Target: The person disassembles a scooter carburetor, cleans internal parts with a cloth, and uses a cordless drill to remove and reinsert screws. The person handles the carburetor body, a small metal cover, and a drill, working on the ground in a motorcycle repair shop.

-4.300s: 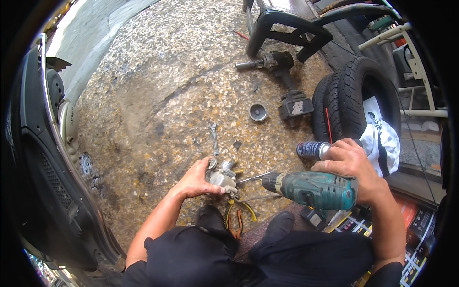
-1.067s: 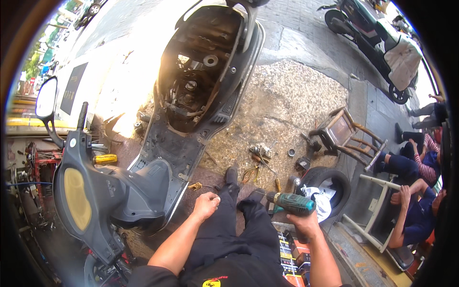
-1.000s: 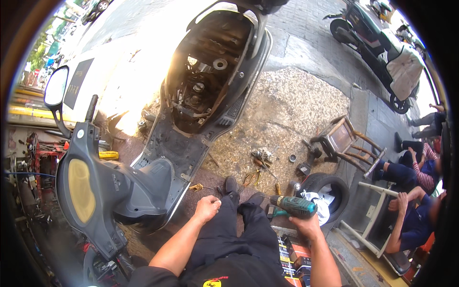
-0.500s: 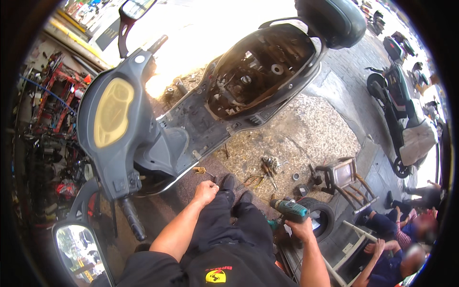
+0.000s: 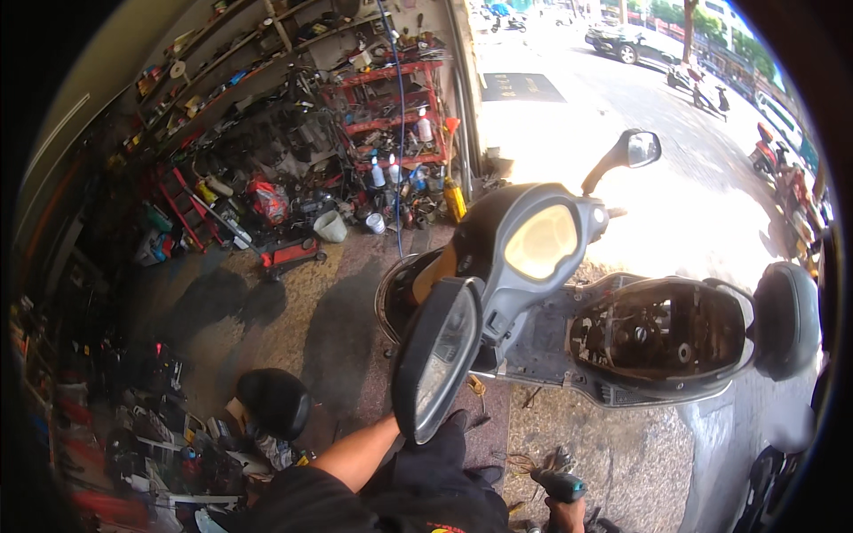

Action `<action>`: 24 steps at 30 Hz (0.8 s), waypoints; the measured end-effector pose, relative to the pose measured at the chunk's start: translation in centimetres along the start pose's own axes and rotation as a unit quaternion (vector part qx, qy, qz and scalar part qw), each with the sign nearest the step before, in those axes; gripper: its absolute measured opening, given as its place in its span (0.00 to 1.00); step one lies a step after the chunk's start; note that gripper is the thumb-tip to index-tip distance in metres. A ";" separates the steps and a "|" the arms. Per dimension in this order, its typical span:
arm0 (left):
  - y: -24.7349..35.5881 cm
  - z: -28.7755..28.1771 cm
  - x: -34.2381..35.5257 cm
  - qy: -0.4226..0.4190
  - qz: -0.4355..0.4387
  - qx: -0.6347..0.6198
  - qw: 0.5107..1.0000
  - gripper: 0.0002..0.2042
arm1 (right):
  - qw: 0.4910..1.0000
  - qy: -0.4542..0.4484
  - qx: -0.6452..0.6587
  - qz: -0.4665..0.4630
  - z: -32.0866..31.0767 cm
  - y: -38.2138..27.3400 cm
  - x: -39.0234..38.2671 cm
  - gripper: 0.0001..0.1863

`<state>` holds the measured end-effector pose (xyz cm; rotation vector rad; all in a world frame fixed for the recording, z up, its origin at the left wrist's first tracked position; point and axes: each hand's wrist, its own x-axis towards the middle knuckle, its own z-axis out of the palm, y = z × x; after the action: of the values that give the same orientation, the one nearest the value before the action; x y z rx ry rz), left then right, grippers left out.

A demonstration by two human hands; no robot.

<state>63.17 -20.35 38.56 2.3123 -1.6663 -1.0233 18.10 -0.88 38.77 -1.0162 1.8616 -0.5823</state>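
My right hand (image 5: 567, 515) shows at the bottom edge, shut on a teal cordless drill (image 5: 558, 486) held low beside my dark trousers. My left forearm (image 5: 355, 453) reaches up toward the scooter's near mirror (image 5: 437, 360), and the mirror hides the hand. The dark scooter (image 5: 542, 333) stands right in front of me with its pale dash panel (image 5: 540, 240) facing up. Its seat (image 5: 786, 320) is lifted and the open bay (image 5: 662, 329) shows the inner parts. A second mirror (image 5: 641, 148) sticks up on the far side.
Loose tools and wires (image 5: 533, 462) lie on the gravelly ground by my feet. A black round stool (image 5: 273, 401) stands at the left. Further back are red shelves (image 5: 391, 98), a red floor jack (image 5: 289, 253), a white bucket (image 5: 330, 226) and spray bottles (image 5: 378, 171). Parts clutter the left edge.
The view has swung left: the workshop interior now fills the left and the scooter sits at the right. My right hand still holds the drill, lower in the picture. The left hand went behind the mirror.
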 end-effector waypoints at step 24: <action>-10.0 -8.8 10.9 -0.066 -0.002 -0.116 0.991 0.20 | 0.937 -0.100 -0.333 -0.027 12.2 -21.1 13.1 0.27</action>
<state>78.05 -28.50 35.78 2.1425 -1.4931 -1.3197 34.15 -23.21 41.96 -1.4993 1.8822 0.1530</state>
